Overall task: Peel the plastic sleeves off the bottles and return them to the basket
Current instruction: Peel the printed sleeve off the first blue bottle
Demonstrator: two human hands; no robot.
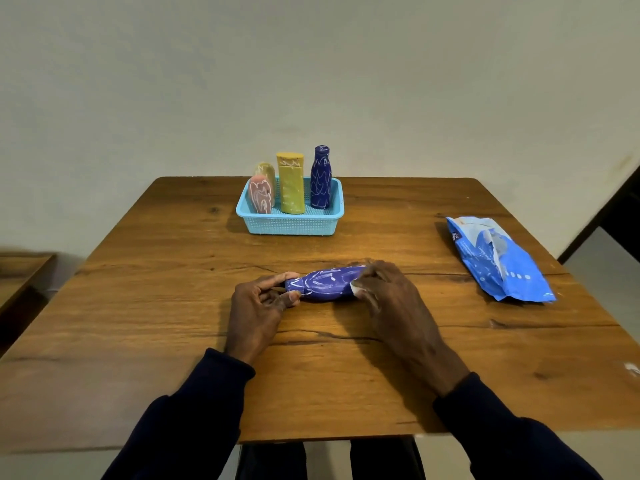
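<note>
Purple bottle lies on its side on the worktop, fingers of the left hand pinching its narrow end, the right hand curled round its base. A sharp tug may tear the sleeve to scraps or roll the bottle away. Beyond, the blue basket holds four standing bottles.

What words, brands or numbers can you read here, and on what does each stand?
On the packet, dark patch: white letters, too blurred to read.
On the packet's side: faint white print, too small to read.
On the held bottle: white scribbles only, no words.
On the pink bottle, cream bottle, yellow bottle, blue bottle in the basket: scribbles only.
</note>
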